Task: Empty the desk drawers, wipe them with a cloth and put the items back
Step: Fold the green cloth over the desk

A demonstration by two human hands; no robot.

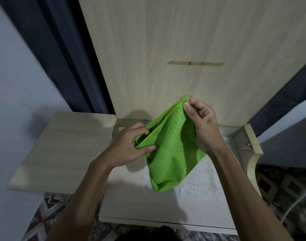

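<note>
A bright green ribbed cloth (pixel 167 150) hangs in the air above the pale wooden desk top (pixel 131 195). My right hand (pixel 200 122) pinches its upper corner between thumb and fingers, held high. Lower and to the left, my left hand (pixel 129 145) pinches another edge of the cloth, with fingers curled into the folds. The cloth sags between the two hands and its bottom fold hangs just over the desk. No drawer shows in this view.
A white lace mat (pixel 197 180) lies on the desk under the cloth. A tall wooden back panel (pixel 183 49) rises behind. A side shelf (pixel 65 150) juts out at left, beside a dark curtain (pixel 65 49). A white cable (pixel 296 204) runs over the patterned floor at right.
</note>
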